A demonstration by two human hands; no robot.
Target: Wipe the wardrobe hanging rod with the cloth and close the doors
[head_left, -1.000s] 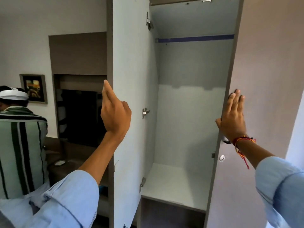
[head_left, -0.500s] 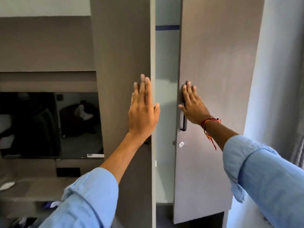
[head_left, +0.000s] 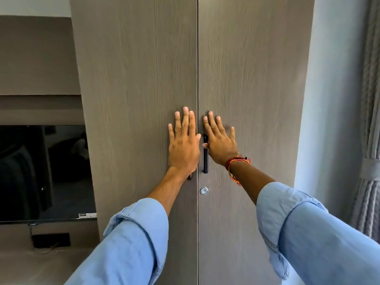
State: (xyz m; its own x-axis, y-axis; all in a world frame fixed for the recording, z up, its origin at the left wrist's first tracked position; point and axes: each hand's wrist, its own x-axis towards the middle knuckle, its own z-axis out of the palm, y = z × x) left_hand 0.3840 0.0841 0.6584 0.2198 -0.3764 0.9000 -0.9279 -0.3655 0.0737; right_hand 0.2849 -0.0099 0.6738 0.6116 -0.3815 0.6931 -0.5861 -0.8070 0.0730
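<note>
With both wardrobe doors (head_left: 133,79) meeting at the centre seam, left hand (head_left: 183,149) & right hand (head_left: 221,144) lie flat, fingers spread, gripping nothing. Press evenly near the handle (head_left: 205,159) at 3 o'clock of left palm; doors prob. flush. Rod & cloth hidden.

Your left hand (head_left: 183,148) and right hand (head_left: 220,141) lie flat — fingers spread, palms forward — side by side, both arms outstretched, sleeves rolled.

Dark TV (head_left: 41,171) on the left under a brown wall panel (head_left: 37,56). Pale wall (head_left: 333,89) and grey curtain (head_left: 370,140) on the right.
</note>
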